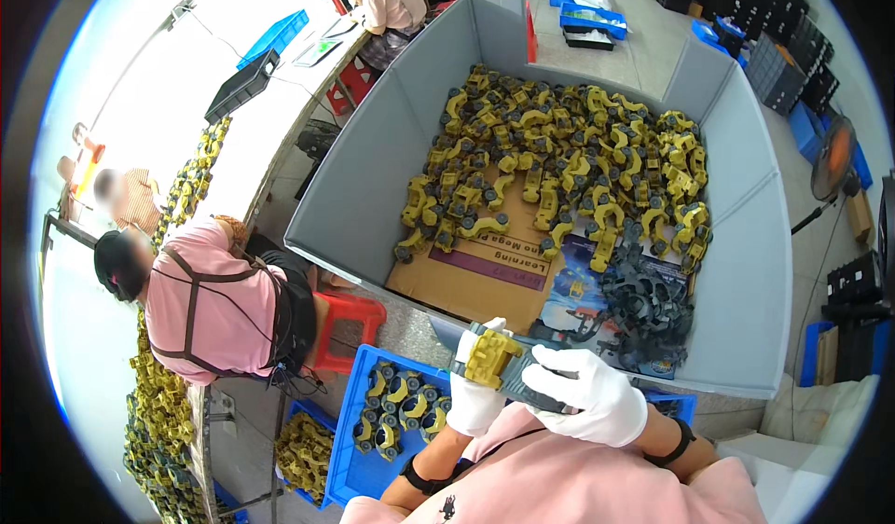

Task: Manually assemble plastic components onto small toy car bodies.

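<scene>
**Both gloved hands on a yellow toy part (pixel 492 358) and a dark grey piece (pixel 533 382), near edge of big grey bin (pixel 359 184)**

Left hand (pixel 474 405), white glove, grasps the yellow toy part from its left side and below; a fingertip shows past the far edge, other fingers mostly hidden. Right hand (pixel 597 401), also white-gloved, grasps the right end of the dark grey piece, thumb side on top. Yellow toy part lies against the left portion of the dark grey piece; can't tell if the two are joined. Both held up in front of the pink shirt (pixel 569 477), just by the bin's near wall.

Inside bin: heap of yellow toy vehicles (pixel 559 146) toward the far side, dark grey parts (pixel 648 305) piled at near right, cardboard (pixel 419 282) under them. Left of the hands: blue tray (pixel 345 459) with yellow-and-grey wheeled pieces (pixel 387 435). Past it, a blue crate (pixel 319 498) of yellow parts (pixel 303 449). Further left, co-worker in pink (pixel 219 305) on a red stool (pixel 354 330), at a long table (pixel 266 118) with more yellow pieces (pixel 191 184). Fan (pixel 833 158) stands right of the bin.
</scene>
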A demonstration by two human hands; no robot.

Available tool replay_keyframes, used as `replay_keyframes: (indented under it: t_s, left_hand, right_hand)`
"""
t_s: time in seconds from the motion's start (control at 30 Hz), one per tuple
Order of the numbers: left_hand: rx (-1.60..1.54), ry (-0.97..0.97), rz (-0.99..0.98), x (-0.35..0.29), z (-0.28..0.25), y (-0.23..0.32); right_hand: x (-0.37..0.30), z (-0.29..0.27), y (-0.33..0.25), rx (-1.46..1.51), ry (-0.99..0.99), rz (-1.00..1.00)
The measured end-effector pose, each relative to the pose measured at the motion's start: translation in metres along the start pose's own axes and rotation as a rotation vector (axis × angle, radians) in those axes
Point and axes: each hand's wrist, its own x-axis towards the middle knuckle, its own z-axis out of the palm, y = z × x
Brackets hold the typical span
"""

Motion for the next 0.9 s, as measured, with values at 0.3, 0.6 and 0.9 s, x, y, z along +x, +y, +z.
replay_keyframes:
  t_s: [0.3,0.6,0.9]
  left_hand:
    - [0.466,-0.120,0.088,-0.007,0.009,0.016]
    - [-0.662,-0.191,-0.160,-0.025,0.002,0.025]
    - [-0.482,-0.122,-0.196,-0.026,0.001,0.021]
  right_hand:
    - [0.006,0.003,0.006,0.032,0.160,0.092]
    - [-0.022,0.003,0.014,0.126,-0.051,0.042]
    - [-0.026,0.001,0.011,0.128,0.022,0.061]
